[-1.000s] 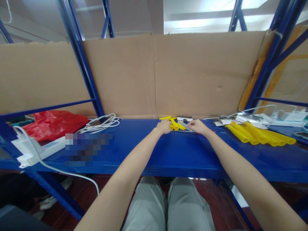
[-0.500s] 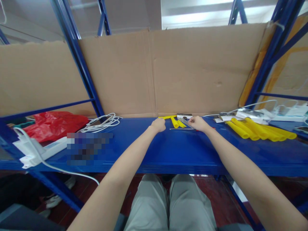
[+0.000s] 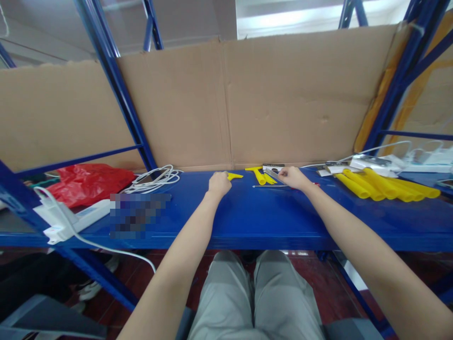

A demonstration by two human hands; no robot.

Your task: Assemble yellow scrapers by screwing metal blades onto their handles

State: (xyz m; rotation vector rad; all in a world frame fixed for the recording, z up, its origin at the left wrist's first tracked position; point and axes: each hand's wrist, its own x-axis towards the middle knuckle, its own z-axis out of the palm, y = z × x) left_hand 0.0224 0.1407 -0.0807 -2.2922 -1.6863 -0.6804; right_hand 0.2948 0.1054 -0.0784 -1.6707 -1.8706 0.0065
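Apparent setting-aside step: left hand (image 3: 219,183) grasps a yellow piece (image 3: 235,176), right hand (image 3: 293,177) pinches a silver tool (image 3: 271,174); next move seemingly requires left release.

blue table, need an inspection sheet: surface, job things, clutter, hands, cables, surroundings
Surface: blue table, long, front edge visible.
Job things: yellow pile near the middle, thin rod in front of it, yellow tubes in a row at right.
Clutter: red bag and white power strip at left.
Hands: left hand closed on a yellow piece; right hand at a grey strip, grip unclear.
Cables: coiled white cable beside the red bag.
Surroundings: cardboard behind, blue post.
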